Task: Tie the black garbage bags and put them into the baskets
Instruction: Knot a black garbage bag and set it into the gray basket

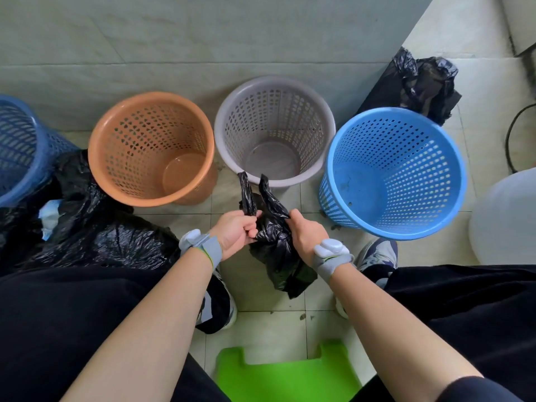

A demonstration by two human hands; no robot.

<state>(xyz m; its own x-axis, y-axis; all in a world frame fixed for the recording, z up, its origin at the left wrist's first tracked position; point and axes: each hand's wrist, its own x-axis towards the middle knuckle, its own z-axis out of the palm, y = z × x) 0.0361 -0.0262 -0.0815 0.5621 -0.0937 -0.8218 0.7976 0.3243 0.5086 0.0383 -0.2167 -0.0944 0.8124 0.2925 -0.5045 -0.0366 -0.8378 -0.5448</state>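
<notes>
A green stool (287,372) is nearest. Above the floor (261,320), the left hand (236,232) clenches one ear of the bag (275,245), and the right hand (306,235) clenches the other. The tying step is in hand, I think; next the ears must cross into a knot. Beyond stands the empty grey basket (246,94).

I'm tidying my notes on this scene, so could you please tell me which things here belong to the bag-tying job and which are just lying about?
Part of the job:
- small black bag, held by left hand and right hand
- orange basket
- grey basket
- light blue basket
- black bags at left
- black bags at back right

Lying about:
- green stool
- black cable
</notes>
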